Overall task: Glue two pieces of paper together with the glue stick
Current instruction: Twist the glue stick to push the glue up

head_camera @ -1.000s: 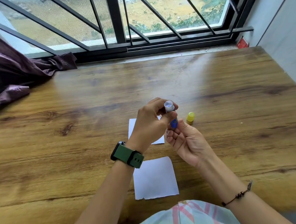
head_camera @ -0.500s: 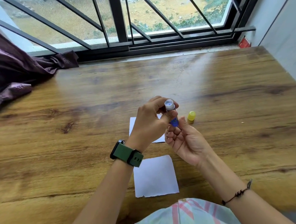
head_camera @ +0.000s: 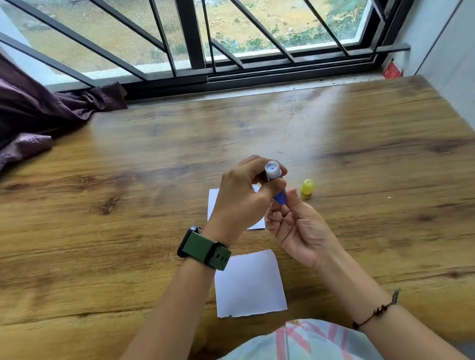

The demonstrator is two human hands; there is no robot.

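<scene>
My left hand (head_camera: 239, 198) grips the body of an uncapped glue stick (head_camera: 273, 173), held upright above the table with its pale open tip facing me. The fingertips of my right hand (head_camera: 297, 232) pinch the blue base of the same stick from below. Its yellow cap (head_camera: 307, 189) stands on the wooden table (head_camera: 91, 253) just right of my hands. One white piece of paper (head_camera: 248, 284) lies near the front edge, between my forearms. A second white paper (head_camera: 213, 201) lies farther back, mostly hidden under my left hand.
A purple curtain (head_camera: 4, 116) drapes over the table's back left corner. A barred window (head_camera: 214, 29) runs along the far edge, and a white wall (head_camera: 457, 54) closes the right side. A small red object (head_camera: 392, 70) sits on the sill at the back right.
Both hands stay in almost the same place on the glue stick. My right fingers have shifted slightly around the blue base.
</scene>
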